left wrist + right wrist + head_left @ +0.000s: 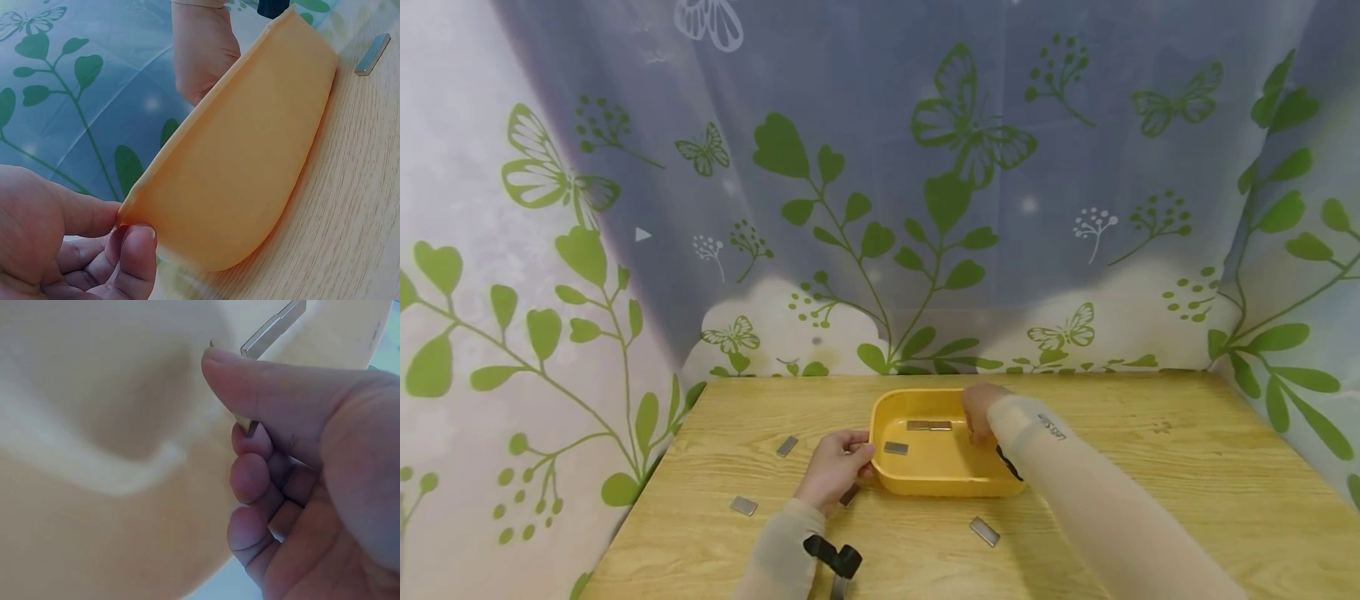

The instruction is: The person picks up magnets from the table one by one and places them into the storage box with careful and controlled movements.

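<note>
A yellow rectangular plastic tub [951, 486] with rounded corners stands on the wooden table. My left hand [833, 468] pinches its left rim between thumb and fingers, as the left wrist view also shows. Over the tub's right end, my right hand [981, 410] reaches down inside. In the right wrist view, its thumb and index finger pinch a small metal block [251, 429], mostly hidden by the thumb. On the tub floor lie a grey block [895, 448] and, farther back, two blocks [929, 425] end to end.
Several similar blocks lie on the table: a far-left block [743, 506], one behind it [787, 447], a partly hidden dark block [849, 497] by my left hand and a front block [985, 532]. A patterned curtain [865, 275] hangs behind the table [1172, 500].
</note>
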The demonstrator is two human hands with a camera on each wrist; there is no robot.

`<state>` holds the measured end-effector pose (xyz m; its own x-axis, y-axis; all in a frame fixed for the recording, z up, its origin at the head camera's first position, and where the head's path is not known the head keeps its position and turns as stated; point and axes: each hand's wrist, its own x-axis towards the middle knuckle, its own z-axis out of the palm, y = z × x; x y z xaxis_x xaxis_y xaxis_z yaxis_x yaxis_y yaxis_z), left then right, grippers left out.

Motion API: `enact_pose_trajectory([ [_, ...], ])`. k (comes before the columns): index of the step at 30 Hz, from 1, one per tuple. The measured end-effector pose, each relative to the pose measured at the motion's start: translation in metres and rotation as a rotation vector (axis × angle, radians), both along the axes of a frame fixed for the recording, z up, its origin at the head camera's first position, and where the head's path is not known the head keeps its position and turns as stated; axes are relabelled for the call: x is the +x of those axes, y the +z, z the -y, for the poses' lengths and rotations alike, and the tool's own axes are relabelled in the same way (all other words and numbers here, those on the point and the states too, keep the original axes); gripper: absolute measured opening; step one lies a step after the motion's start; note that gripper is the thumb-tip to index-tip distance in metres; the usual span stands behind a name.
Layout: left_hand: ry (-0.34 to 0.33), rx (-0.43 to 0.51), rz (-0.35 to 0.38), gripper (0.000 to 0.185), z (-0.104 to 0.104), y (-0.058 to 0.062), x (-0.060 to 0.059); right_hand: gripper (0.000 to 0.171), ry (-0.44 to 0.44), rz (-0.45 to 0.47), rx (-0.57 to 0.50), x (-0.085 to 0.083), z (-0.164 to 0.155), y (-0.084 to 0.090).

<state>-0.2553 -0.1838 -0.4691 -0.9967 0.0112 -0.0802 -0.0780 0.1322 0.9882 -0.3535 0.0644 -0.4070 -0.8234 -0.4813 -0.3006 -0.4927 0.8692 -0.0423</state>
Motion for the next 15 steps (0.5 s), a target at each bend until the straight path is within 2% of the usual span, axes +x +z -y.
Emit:
enact_pose_trajectory([
  [15, -0.002, -0.005, -0.012, 0.031, 0.0003, 0.0012, 0.0008, 0.019, -0.01, 0.014, 0.039, -0.0017, 0.002, -0.0022],
])
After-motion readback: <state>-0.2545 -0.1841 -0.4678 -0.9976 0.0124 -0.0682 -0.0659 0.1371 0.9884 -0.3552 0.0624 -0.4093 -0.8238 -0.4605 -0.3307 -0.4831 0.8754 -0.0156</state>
